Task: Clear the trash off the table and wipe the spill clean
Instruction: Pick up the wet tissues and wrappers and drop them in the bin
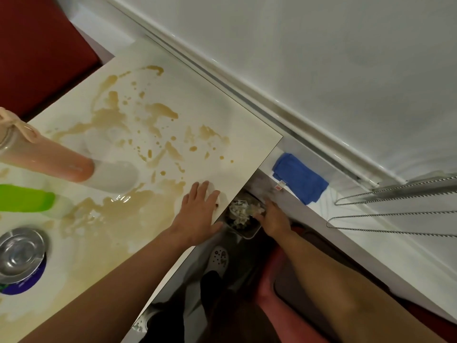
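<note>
A brown spill (138, 134) spreads in puddles and drops over most of the white table (247, 134). My left hand (199, 209) lies flat with straight fingers at the table's right edge, over a pale scrap of trash (217, 199). Just below that edge, my right hand (270, 217) grips the rim of a small dark container (243, 222) holding whitish crumpled scraps. A blue cloth (300, 178) lies folded on the white sill to the right of the table.
A pink bottle (44, 157), a green bottle (27, 198) and a metal lid on a blue-rimmed tub (21, 253) stand at the table's left. A red chair (42, 50) is behind. Blind chains (395, 211) hang at right. A red seat (272, 288) sits below.
</note>
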